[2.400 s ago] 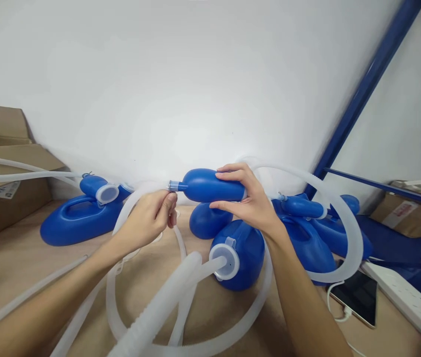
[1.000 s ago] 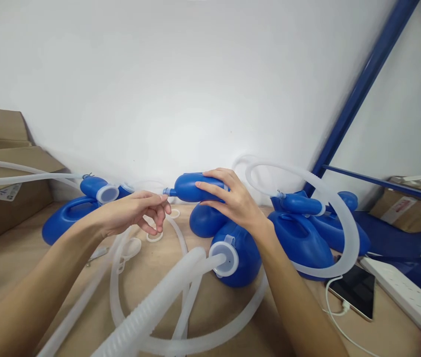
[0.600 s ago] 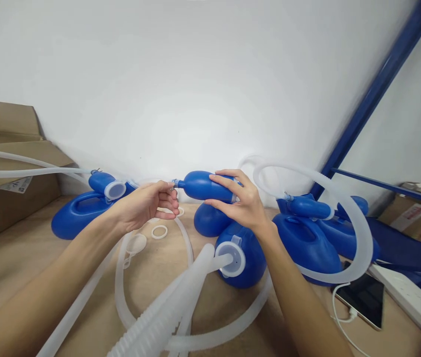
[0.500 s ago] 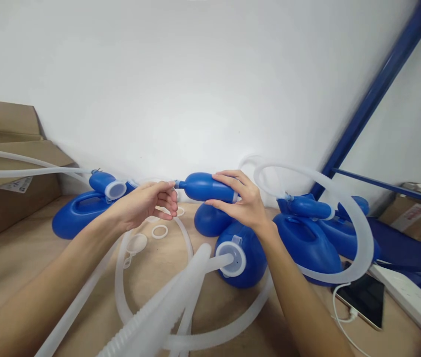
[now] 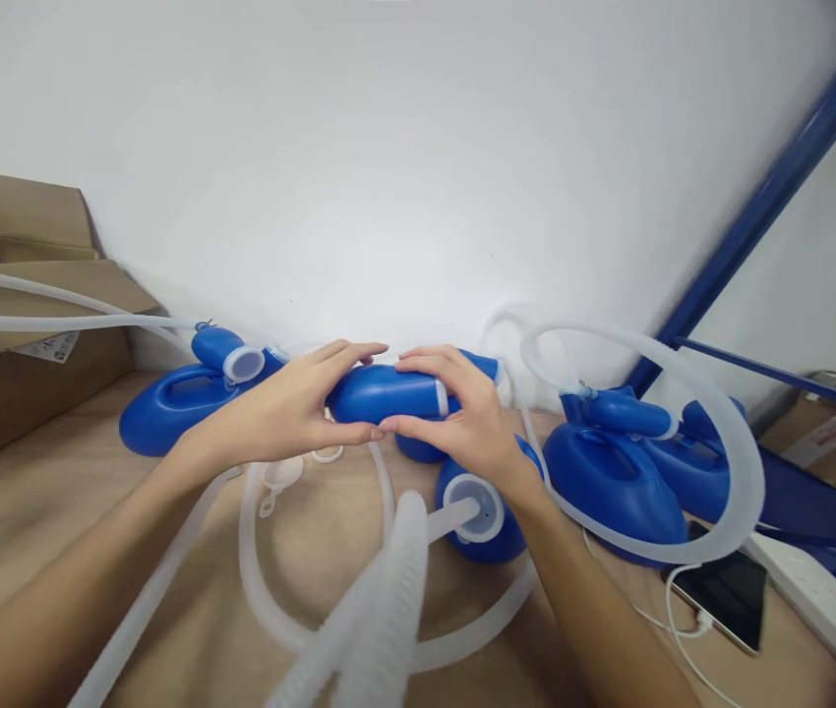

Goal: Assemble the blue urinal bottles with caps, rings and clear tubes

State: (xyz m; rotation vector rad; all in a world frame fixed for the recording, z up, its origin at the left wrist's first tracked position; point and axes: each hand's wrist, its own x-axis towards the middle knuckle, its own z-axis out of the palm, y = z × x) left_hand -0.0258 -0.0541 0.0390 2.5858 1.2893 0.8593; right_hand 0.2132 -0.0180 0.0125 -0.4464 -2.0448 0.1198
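Clasping blue piece (image 5: 383,395); left hand (image 5: 304,403); right hand (image 5: 473,413)

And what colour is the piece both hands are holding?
The piece is blue, with a whitish rim; it shows best in the head view.

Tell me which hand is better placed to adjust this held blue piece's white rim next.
Probably your right hand: it curls beside the white rim, while your left hand cups the opposite end of the blue piece.
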